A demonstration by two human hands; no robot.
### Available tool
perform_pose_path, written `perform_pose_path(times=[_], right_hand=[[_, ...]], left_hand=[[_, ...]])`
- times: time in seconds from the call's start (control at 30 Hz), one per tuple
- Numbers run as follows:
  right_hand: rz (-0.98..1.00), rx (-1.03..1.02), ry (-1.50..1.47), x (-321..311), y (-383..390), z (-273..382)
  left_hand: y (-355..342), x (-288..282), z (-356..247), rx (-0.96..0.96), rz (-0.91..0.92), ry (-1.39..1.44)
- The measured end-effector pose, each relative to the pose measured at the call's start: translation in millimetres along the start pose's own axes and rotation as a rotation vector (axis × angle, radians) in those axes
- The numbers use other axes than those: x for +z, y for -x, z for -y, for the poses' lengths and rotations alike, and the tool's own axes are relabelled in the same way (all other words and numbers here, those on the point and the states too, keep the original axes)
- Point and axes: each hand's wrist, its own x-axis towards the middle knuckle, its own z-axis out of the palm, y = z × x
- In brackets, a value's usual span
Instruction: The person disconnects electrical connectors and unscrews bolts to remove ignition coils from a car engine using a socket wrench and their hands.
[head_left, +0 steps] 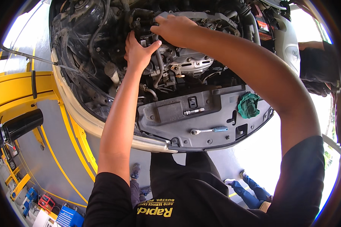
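Note:
Both my arms reach over the front of a car into its engine bay. At the near left of the engine, my left hand (138, 53) has its thumb spread away from its fingers beside a black corrugated hose (159, 63); some fingertips are hidden. My right hand (175, 31) is on top of the engine, its fingers bent and closed on a small part that I cannot make out. Below my hands shows a silver heat shield (192, 66). On the grey front cover (170, 126) lie a spark plug (194, 111), a ratchet (206, 131) with a blue handle, and a crumpled green cloth (248, 105).
A thin rod (41, 60) crosses the left fender. Yellow lift arms (21, 89) stand at left, with a blue tool chest (69, 217) lower down. A battery (264, 27) sits far right. One person (319, 64) is at the right edge; another's legs (250, 193) show behind me.

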Motion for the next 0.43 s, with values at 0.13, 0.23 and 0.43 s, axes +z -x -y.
perform_pose_path(times=[0.13, 0.23, 0.43], right_hand=[[0.341, 0.351, -0.269, -23, -14, 12], [0.438, 0.292, -0.14, -16, -16, 0], [0.184, -0.007, -0.001, -5, -9, 1]], left_hand=[[2, -3, 1, -0.018, -0.011, -0.025], [0, 1, -4, -0.008, 0.007, -0.013], [0, -1, 0, 0.005, -0.008, -0.02]])
